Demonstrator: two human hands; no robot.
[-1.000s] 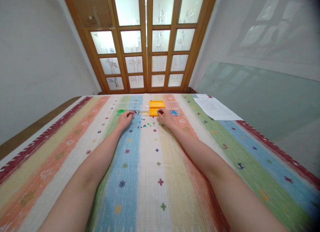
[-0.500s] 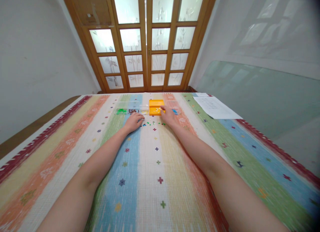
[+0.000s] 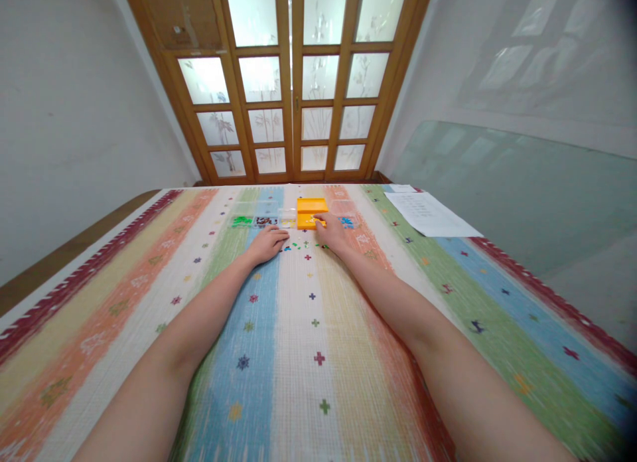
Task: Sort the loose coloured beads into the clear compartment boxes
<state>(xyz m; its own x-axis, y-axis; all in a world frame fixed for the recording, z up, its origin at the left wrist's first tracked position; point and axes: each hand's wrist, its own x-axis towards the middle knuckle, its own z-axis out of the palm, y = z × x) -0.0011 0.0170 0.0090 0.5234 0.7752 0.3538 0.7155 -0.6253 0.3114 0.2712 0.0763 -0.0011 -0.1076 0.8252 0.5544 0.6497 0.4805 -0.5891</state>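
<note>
An orange box (image 3: 312, 204) with its lid up stands toward the far end of the table, small white pieces (image 3: 312, 218) inside it. Over its front right part is my right hand (image 3: 331, 232), fingers bent down to the white pieces, thumb and forefinger slightly apart. My left hand (image 3: 267, 243) lies on the tablecloth in front of the clear boxes, fingers loosely stretched and holding nothing. Between the hands, several tiny green, blue and dark pieces (image 3: 297, 245) lie scattered on the cloth.
Left of the orange box are clear boxes with green pieces (image 3: 242, 221), dark brown pieces (image 3: 266, 221) and yellow pieces (image 3: 288, 222). Blue pieces (image 3: 347, 222) fill another clear box to its right. A written paper sheet (image 3: 428, 213) lies at the far right.
My right hand has shifted a little left within the orange box, uncovering more of the blue pieces' box. My left hand stays in nearly the same place.
</note>
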